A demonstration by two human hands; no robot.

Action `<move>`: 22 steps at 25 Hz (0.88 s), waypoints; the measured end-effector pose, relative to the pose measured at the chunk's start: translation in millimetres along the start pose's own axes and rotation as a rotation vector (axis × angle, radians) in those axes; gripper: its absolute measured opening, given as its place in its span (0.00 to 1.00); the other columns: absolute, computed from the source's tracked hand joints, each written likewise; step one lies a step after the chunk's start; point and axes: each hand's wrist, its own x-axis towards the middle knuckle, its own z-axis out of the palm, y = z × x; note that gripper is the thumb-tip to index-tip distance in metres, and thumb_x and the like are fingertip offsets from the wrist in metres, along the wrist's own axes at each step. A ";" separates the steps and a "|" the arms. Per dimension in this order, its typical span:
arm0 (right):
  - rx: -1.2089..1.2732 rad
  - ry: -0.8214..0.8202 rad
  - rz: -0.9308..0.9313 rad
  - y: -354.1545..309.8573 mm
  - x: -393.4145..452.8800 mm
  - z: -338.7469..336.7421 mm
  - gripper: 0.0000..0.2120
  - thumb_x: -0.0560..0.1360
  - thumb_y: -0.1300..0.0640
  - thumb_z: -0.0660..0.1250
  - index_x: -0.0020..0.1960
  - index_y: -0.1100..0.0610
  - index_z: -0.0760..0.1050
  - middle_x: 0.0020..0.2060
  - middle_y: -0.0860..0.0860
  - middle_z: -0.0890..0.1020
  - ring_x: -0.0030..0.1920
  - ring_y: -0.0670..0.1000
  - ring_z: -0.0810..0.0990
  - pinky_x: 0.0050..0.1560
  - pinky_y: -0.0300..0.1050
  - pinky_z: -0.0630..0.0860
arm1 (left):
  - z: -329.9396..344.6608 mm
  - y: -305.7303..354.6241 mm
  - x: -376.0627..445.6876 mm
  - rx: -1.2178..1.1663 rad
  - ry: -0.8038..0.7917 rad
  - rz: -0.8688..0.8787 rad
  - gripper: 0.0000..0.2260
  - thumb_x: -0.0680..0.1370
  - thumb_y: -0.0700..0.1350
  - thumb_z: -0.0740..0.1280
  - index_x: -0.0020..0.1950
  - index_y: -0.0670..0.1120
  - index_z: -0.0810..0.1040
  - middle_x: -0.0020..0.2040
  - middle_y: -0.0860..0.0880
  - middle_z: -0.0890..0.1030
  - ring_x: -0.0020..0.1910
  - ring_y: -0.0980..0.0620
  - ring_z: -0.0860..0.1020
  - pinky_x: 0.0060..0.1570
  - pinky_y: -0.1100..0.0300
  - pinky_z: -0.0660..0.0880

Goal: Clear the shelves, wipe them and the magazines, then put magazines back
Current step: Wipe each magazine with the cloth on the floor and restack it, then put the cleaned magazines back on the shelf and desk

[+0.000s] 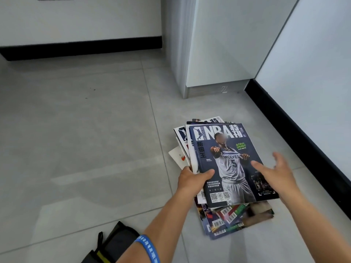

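Down on the tiled floor [95, 130], near the foot of a white cabinet [214, 54] and beside the wall with its black skirting [303, 133]: a loose pile of magazines [237, 219], fanned and askew rather than squared. Uppermost, a dark blue basketball issue [228, 160], cover up. Left hand [191, 179] gripping the near left edge of the top few copies, thumb pressed flat on the blue cover, fingers hidden beneath. Right hand [275, 171] spread and holding nothing, fingers straight, hovering at the right edge of the same cover; whether it touches the paper, impossible to tell. Likely handling: glossy, slick covers that slide over each other, thin and floppy singly, fairly heavy as a stack, corners easy to bend. Best taken from both long edges at once, thumbs on top and fingers under, squared up before lifting. Count: one top cover fully seen, edges of at least four or five more showing around it, exact total hidden by overlap. Two hands, one blue wristband [148, 247] on the left forearm, one dark bag [114, 245] with a yellow stripe lying at the bottom edge of view.
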 end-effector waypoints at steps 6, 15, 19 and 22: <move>-0.059 -0.209 -0.010 1.7 18.1 21.4 0.35 0.59 0.33 0.80 0.61 0.46 0.75 0.54 0.45 0.83 0.51 0.49 0.82 0.55 0.52 0.78 | 6.0 0.0 9.6 -0.157 0.003 -0.081 0.24 0.67 0.37 0.79 0.57 0.45 0.73 0.50 0.46 0.84 0.46 0.47 0.83 0.50 0.47 0.82; -0.350 -0.236 -0.180 0.7 -21.6 15.0 0.41 0.52 0.19 0.69 0.57 0.42 0.75 0.47 0.41 0.80 0.53 0.51 0.79 0.52 0.51 0.76 | -35.4 -26.7 2.8 -0.184 -0.197 -0.162 0.20 0.67 0.39 0.79 0.57 0.42 0.80 0.47 0.42 0.86 0.47 0.42 0.85 0.51 0.46 0.82; -0.595 -0.021 -0.326 1.8 -51.8 33.8 0.36 0.68 0.28 0.66 0.72 0.40 0.63 0.62 0.47 0.79 0.66 0.60 0.72 0.65 0.58 0.69 | -49.6 -35.3 -12.5 -0.258 -0.187 -0.129 0.19 0.69 0.35 0.77 0.58 0.42 0.79 0.47 0.41 0.86 0.45 0.41 0.85 0.45 0.49 0.83; -0.217 0.253 -0.717 -4.7 -128.5 71.3 0.13 0.75 0.53 0.65 0.57 0.56 0.75 0.52 0.52 0.81 0.53 0.58 0.76 0.55 0.52 0.70 | -78.4 -29.9 -24.2 -0.256 -0.136 -0.087 0.17 0.69 0.33 0.76 0.56 0.41 0.79 0.46 0.40 0.86 0.40 0.43 0.85 0.40 0.51 0.82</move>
